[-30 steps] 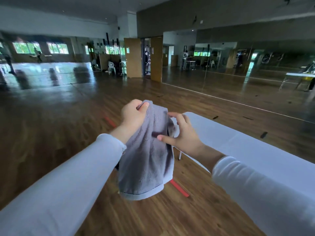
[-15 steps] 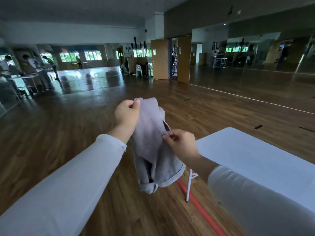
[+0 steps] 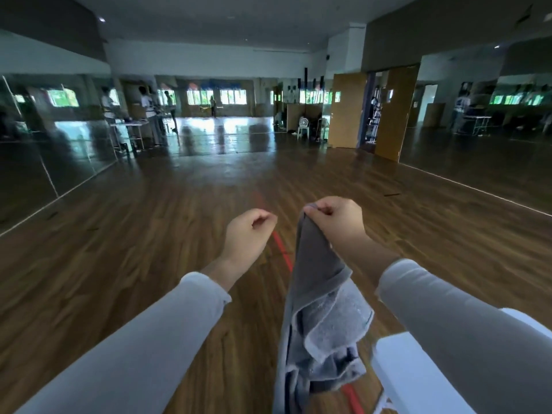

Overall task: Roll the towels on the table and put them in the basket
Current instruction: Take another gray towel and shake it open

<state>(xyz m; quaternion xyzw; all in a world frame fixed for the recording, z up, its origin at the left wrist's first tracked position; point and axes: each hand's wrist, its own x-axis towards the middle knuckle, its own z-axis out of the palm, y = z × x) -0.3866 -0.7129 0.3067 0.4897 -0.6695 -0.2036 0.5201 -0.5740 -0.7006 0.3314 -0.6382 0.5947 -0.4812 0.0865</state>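
Note:
A grey towel (image 3: 319, 318) hangs down in the air over the wooden floor, bunched and folded at its lower part. My right hand (image 3: 336, 218) pinches its top corner between thumb and fingers. My left hand (image 3: 249, 234) is to the left of the towel, apart from it, with the fingers curled and nothing in them. The white table (image 3: 418, 375) shows only as a corner at the lower right, under my right sleeve. No basket is in view.
Wooden floor (image 3: 149, 264) with a red tape line (image 3: 283, 255) runs ahead. Mirror walls stand left and right. People stand at a small table (image 3: 131, 127) far left. Wooden doors (image 3: 391, 115) are at the back right.
My left hand has let go of the towel's top; my right hand has moved up and now holds the top corner. The view has swung left, leaving little of the table.

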